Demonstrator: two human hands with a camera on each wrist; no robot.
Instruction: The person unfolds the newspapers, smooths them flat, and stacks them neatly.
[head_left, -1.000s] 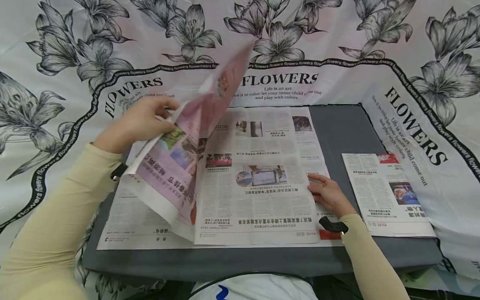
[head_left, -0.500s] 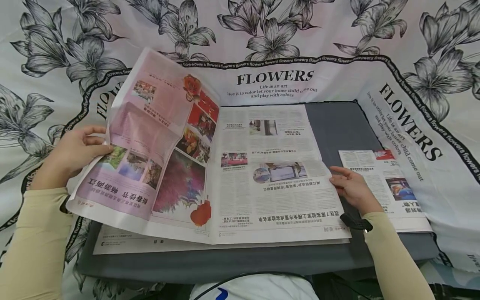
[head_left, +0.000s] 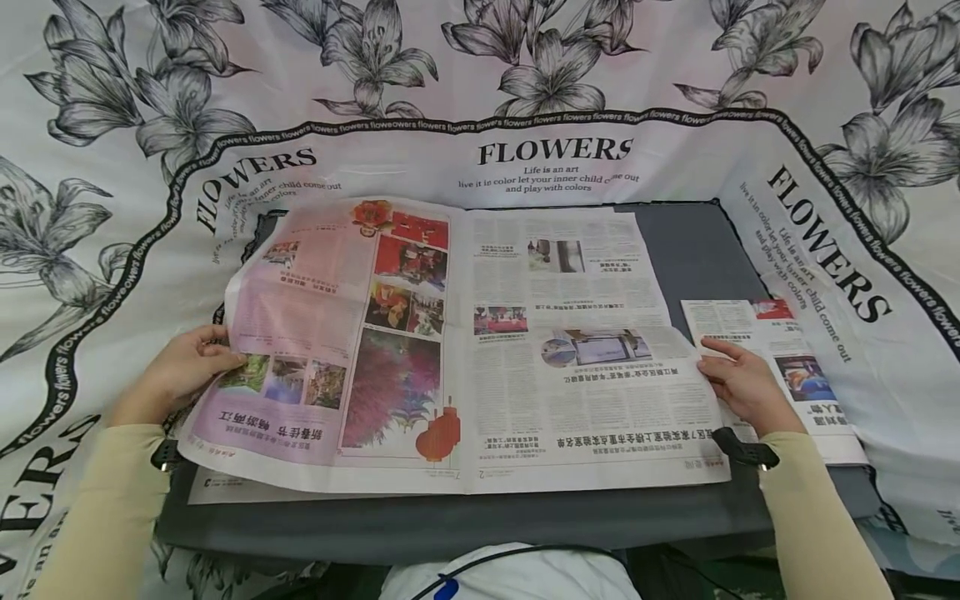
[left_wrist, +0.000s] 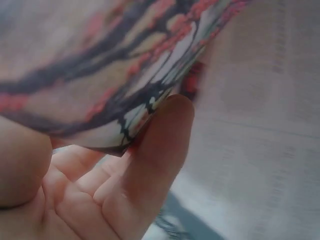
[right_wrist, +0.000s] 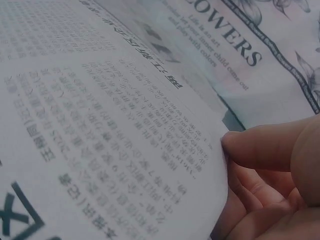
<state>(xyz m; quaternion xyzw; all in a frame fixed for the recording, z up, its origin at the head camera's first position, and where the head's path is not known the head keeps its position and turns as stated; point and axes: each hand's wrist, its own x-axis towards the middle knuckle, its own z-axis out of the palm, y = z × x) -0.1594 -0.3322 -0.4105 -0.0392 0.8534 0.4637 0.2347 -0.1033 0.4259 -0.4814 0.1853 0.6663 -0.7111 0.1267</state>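
Observation:
A newspaper (head_left: 510,400) lies spread open before me, its print upside down in the head view. Its left page is pink and purple with colour photos; the right page is mostly grey text. My left hand (head_left: 174,373) pinches the outer edge of the left page between thumb and fingers, and the page bows up there. In the left wrist view a printed underside of the paper (left_wrist: 100,90) curves over that hand. My right hand (head_left: 746,385) pinches the right page's outer edge, and the right wrist view shows the thumb (right_wrist: 260,145) on it.
Another sheet (head_left: 247,487) shows under the newspaper at the lower left. A folded newspaper (head_left: 813,433) lies at the right, partly behind my right hand. Below is a dark grey surface (head_left: 675,242), bordered by a white cloth (head_left: 420,167) printed with flowers and lettering.
The lifted left page has swung over to the left and come down, opening the spread. My left hand moved left, then slightly inward and lower; my right hand moved right with the right page.

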